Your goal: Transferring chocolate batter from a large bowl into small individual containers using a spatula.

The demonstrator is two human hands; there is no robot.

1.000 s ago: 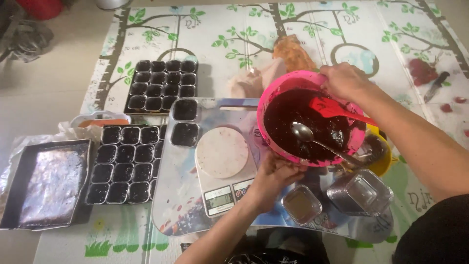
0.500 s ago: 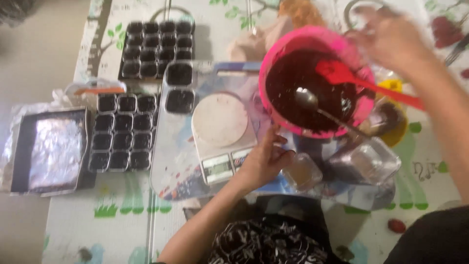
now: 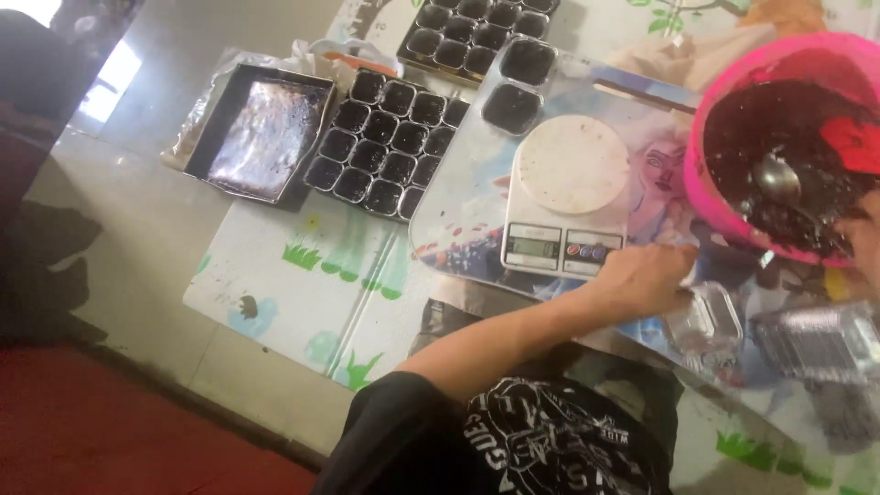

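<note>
The left hand [image 3: 646, 280] grips the tilted pink bowl [image 3: 710, 197] of dark batter; the right hand's grip is unclear. Batter could spill onto the kitchen scale [image 3: 566, 197] beside that hand.

The floor [image 3: 137, 238] carries a printed mat [image 3: 302, 275]. On it, just beyond the left hand [image 3: 642, 275], sits a tray [image 3: 467, 220] with a scale [image 3: 564, 197]. Farther left lie moulds [image 3: 385, 142] and a baking tin [image 3: 261, 133].

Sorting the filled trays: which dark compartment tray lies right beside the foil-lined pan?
The nearer compartment tray: its left edge adjoins the foil-lined pan. The other tray lies farther up the mat, by the picture's top edge.
</note>
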